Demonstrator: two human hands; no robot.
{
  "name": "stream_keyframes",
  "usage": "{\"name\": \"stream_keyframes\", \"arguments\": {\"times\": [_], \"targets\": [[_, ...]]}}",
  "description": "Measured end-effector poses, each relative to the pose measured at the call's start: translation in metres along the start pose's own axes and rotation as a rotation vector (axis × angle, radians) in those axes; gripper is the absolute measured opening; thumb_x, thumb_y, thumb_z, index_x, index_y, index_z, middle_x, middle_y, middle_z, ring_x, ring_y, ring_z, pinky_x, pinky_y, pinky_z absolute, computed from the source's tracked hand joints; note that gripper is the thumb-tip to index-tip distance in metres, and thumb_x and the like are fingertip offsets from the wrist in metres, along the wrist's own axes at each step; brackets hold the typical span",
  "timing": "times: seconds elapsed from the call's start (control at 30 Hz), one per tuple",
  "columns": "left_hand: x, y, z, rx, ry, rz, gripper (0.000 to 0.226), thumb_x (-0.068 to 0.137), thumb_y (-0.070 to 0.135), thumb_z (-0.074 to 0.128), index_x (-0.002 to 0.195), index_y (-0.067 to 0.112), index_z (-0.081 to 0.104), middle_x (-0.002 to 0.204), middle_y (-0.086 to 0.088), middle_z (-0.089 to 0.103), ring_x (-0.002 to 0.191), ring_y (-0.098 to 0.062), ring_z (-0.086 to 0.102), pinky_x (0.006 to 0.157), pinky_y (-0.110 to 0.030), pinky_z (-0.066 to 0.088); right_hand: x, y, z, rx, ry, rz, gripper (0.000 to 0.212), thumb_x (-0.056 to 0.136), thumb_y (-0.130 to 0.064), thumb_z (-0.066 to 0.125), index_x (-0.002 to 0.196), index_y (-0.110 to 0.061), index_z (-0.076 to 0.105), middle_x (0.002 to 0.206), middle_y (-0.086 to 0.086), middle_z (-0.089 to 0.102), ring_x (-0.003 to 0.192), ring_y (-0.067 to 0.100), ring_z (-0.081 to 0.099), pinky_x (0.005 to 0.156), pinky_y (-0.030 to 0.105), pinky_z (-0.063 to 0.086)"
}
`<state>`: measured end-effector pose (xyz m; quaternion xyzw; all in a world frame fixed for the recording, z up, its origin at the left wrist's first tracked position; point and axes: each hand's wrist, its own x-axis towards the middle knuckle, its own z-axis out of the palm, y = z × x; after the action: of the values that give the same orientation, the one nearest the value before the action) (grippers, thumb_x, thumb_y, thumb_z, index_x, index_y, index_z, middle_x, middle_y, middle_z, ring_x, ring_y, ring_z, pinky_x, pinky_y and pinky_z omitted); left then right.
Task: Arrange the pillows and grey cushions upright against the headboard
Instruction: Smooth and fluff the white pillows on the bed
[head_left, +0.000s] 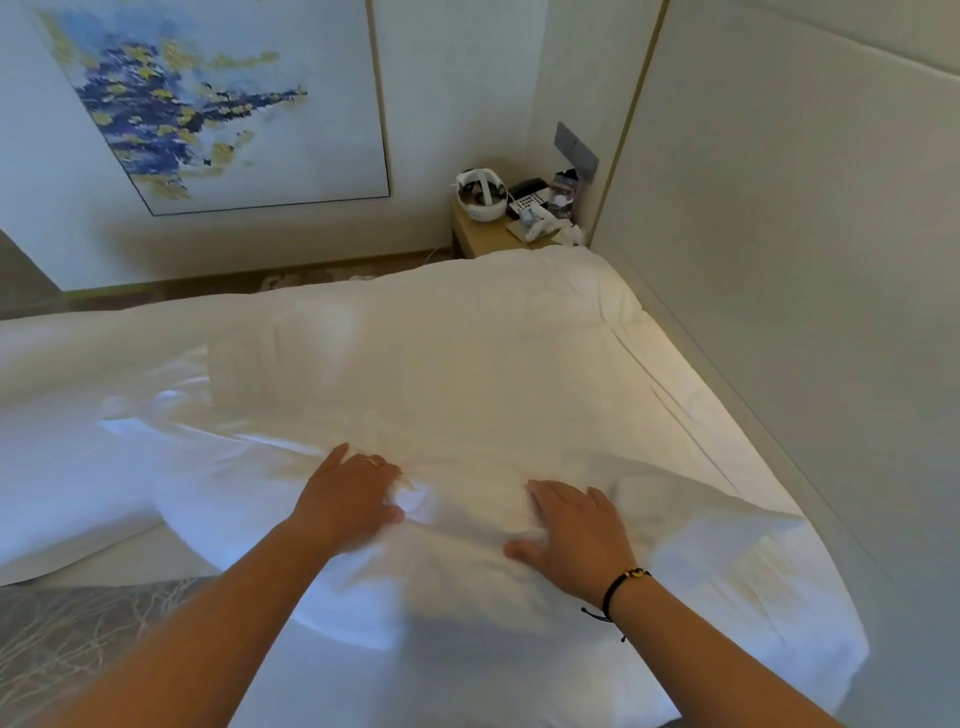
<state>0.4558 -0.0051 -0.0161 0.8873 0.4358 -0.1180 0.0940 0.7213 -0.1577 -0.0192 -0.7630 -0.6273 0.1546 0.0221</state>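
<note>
Head view: a white pillow (467, 571) lies flat on the bed (467, 338) at lower centre, beside the headboard (805, 260) at right. Its cover is pinched by the left hand (348, 501); the right hand (574, 535) is pressed flat on it, fingers (550, 493) extended.
</note>
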Motion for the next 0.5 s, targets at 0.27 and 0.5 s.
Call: {"name": "stream_keyframes", "arguments": {"times": [0.27, 0.5], "targets": [[0.008, -0.002, 0.015, -0.023, 0.173, 0.009, 0.021, 0.098, 0.038, 0.044, 0.109, 0.033, 0.061, 0.106, 0.011, 0.067, 0.105, -0.012, 0.060, 0.101, -0.030, 0.030, 0.019, -0.023, 0.002, -0.123, -0.101, 0.140, 0.046, 0.086, -0.048, 0.044, 0.127, -0.026, 0.052, 0.127, -0.004, 0.056, 0.123, 0.019, 0.049, 0.112, 0.048, 0.019], [-0.001, 0.012, -0.002, -0.123, 0.342, 0.015, 0.016, 0.097, 0.034, 0.053, 0.090, 0.030, 0.067, 0.081, 0.009, 0.068, 0.081, -0.016, 0.064, 0.083, -0.030, 0.037, 0.015, -0.019, -0.011, -0.138, -0.070, 0.152, 0.021, 0.099, -0.033, 0.039, 0.085, -0.026, 0.053, 0.099, 0.001, 0.067, 0.095, 0.026, 0.061, 0.091, 0.038, 0.036]]}}
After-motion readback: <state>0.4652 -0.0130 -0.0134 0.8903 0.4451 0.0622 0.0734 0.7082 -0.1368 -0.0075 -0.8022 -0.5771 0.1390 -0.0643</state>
